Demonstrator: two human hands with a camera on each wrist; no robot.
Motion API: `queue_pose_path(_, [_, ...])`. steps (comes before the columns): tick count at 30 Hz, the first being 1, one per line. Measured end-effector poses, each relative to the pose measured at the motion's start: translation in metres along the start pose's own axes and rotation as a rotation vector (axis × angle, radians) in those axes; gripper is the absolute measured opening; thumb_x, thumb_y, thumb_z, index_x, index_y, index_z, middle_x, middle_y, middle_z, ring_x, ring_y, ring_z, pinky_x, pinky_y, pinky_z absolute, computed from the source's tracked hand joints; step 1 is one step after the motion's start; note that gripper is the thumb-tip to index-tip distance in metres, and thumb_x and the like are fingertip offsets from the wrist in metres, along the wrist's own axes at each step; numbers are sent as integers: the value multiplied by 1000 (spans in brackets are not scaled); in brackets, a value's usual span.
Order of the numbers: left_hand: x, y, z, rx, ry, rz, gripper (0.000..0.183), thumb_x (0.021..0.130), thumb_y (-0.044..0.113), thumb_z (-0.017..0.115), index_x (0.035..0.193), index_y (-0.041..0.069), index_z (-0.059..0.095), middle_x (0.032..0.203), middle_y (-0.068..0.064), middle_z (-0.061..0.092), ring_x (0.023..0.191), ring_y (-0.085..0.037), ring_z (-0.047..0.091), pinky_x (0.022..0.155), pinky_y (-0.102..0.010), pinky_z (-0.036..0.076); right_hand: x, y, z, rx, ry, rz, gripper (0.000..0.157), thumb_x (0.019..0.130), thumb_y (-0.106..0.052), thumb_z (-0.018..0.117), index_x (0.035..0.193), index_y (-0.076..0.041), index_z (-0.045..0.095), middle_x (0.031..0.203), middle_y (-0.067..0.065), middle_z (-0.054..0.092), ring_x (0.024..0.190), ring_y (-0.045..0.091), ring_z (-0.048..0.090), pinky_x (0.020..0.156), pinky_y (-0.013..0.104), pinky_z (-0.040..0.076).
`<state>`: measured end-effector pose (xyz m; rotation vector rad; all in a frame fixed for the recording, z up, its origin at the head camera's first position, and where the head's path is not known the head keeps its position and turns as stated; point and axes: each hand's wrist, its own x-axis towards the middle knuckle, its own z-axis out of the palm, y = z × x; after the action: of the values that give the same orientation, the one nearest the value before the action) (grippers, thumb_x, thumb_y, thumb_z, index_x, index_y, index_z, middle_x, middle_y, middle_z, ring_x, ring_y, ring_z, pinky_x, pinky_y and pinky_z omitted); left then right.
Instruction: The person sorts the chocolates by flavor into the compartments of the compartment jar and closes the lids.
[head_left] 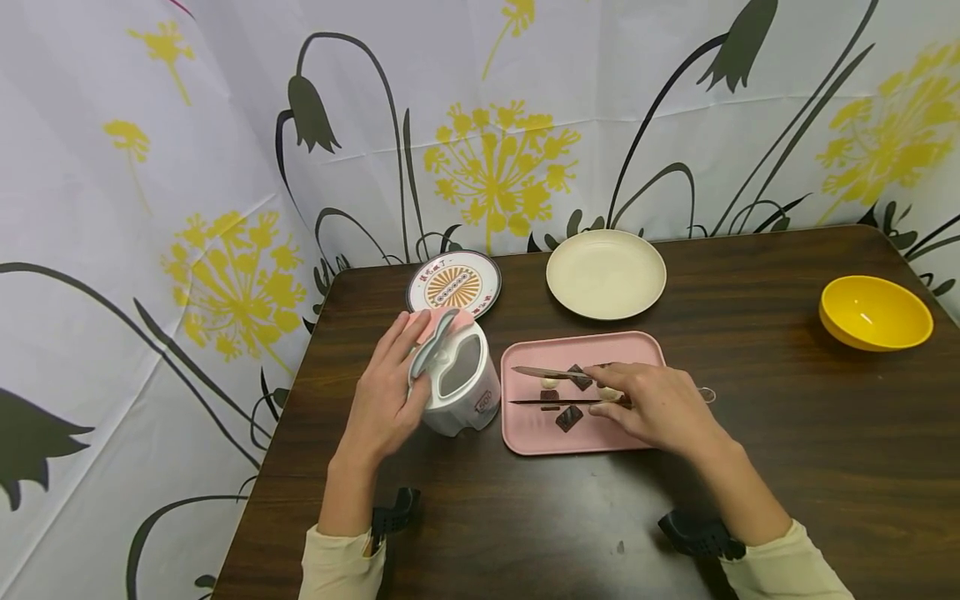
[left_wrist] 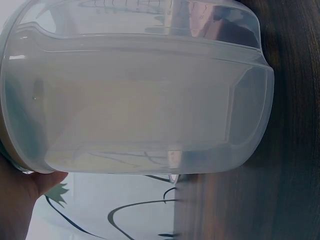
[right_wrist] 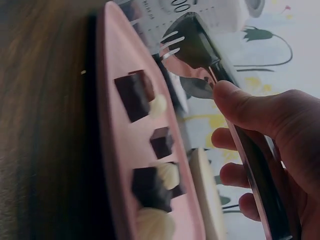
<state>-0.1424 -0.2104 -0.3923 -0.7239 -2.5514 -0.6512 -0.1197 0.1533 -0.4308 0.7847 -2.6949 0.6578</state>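
My left hand grips the grey-and-pink flip lid of a translucent plastic storage container. That lid is raised, baring the opening, and the container stands on the table left of the tray. Its clear side fills most of the left wrist view. In my right hand, metal tongs are held between thumb and fingers, their arms spread apart over a pink tray. Dark chocolate pieces and cream-coloured pieces lie on the tray. Nothing shows between the tong tips.
A patterned plate stands behind the container. Farther right, a cream plate lies behind the tray. The yellow bowl is at the far right of the brown table. A flowered cloth hangs along the back and left.
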Motion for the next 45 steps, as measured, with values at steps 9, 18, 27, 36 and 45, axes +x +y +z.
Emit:
queue_pose_path(9, [-1, 0, 0, 6, -3, -3, 56, 87, 19, 43, 140, 6, 55, 154, 3, 39, 145, -23, 27, 111, -45, 30, -8, 8, 14, -14, -12, 11, 44, 79, -40, 79, 118, -21, 74, 96, -10, 74, 85, 14, 70, 59, 41, 52])
queue_pose_path(18, [-1, -1, 0, 10, 0, -1, 56, 86, 19, 43, 140, 7, 55, 154, 2, 39, 145, -24, 28, 111, -45, 30, -8, 10, 20, -31, -10, 24, 42, 79, -39, 79, 116, -22, 74, 89, -10, 72, 74, 12, 66, 54, 38, 48])
queue_pose_path(27, [-1, -2, 2, 7, 4, -4, 56, 87, 20, 44, 140, 7, 54, 154, 3, 39, 145, -24, 28, 110, -47, 31, -7, 10, 21, -36, -20, 58, 38, 79, -38, 80, 114, -24, 75, 94, -6, 74, 76, 17, 68, 52, 38, 47])
queue_pose_path(36, [-1, -2, 2, 10, 8, 0, 57, 87, 21, 45, 142, 8, 53, 154, 2, 40, 144, -25, 28, 109, -48, 32, -8, 10, 21, -49, -29, 44, 37, 82, -40, 77, 115, -24, 75, 107, -6, 73, 84, 19, 70, 53, 38, 47])
queue_pose_path(45, [-1, -2, 2, 4, 22, 12, 56, 87, 20, 46, 141, 8, 54, 153, 0, 42, 143, -27, 30, 108, -48, 33, -7, 10, 9, -33, 51, 7, 40, 81, -37, 78, 118, -24, 74, 109, -4, 73, 85, 19, 71, 50, 35, 46])
